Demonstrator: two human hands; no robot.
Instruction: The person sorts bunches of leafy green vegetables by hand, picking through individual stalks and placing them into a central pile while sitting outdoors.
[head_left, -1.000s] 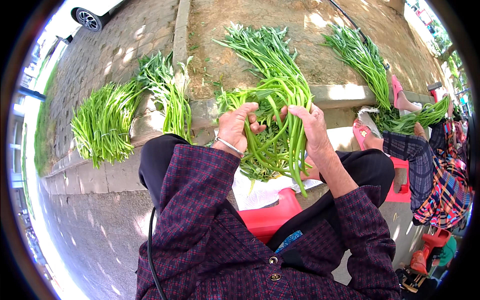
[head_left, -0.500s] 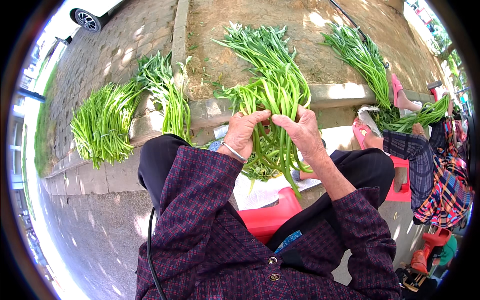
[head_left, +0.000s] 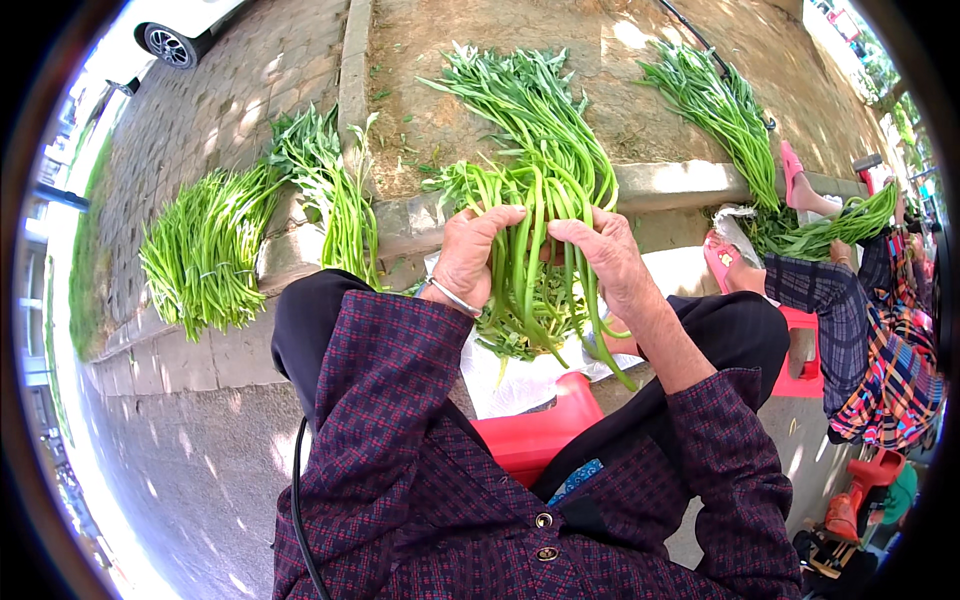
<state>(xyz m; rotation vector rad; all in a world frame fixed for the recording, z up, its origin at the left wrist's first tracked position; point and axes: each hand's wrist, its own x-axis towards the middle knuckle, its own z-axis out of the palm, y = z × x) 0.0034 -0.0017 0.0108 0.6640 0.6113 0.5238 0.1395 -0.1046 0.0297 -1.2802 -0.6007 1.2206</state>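
While both hands hold the same bunch of long green leafy stems [head_left: 535,215] in front of the person's knees, the grip looks loose enough for trouble. The left hand [head_left: 468,258], with a thin silver bangle [head_left: 455,298] at the wrist, closes its fingers around the left side of the stems, and the right hand [head_left: 605,258] pinches the right side with thumb and fingers, so neither hand is free. The lower ends of the stems hang below the hands over a white plastic sheet [head_left: 525,375] and a red plastic stool [head_left: 535,430]; some of them bend outward and could slip out and fall if the fingers relax. The leafy tops lean over the grey stone kerb [head_left: 660,185] toward the brown soil [head_left: 450,110], and a hard pull could probably break the thin stems. Other green heaps lie well apart: one on the paved ground to the left [head_left: 205,250] and one on the soil to the right [head_left: 715,105]. A second person in checked trousers [head_left: 850,320] sits at the right, cut off by the picture rim. The palms are hidden behind the stems, and it is hard to see whether any tie holds the bunch.
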